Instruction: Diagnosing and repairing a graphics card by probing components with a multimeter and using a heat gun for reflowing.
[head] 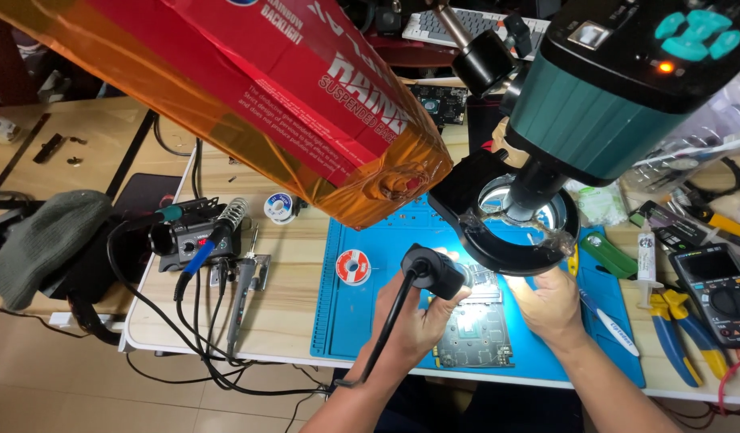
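My left hand [418, 321] grips a black hot-air handle [435, 271] with a thick black cable [383, 337] trailing toward me. Its nozzle points at a green circuit board [476, 333] lying on the blue work mat [362, 313]. My right hand [549, 303] rests at the board's right edge under the lit ring light [514, 244] of a teal microscope [602, 104]. Its fingers are curled; whether they pinch a tool is hidden by glare.
A red and orange box [281, 88] hangs overhead at the left. A soldering station [195, 236], solder spools [353, 266], a grey cap [49, 240], a multimeter [719, 293], blue-handled pliers [676, 337], a syringe [645, 255] and a keyboard [466, 28] surround the mat.
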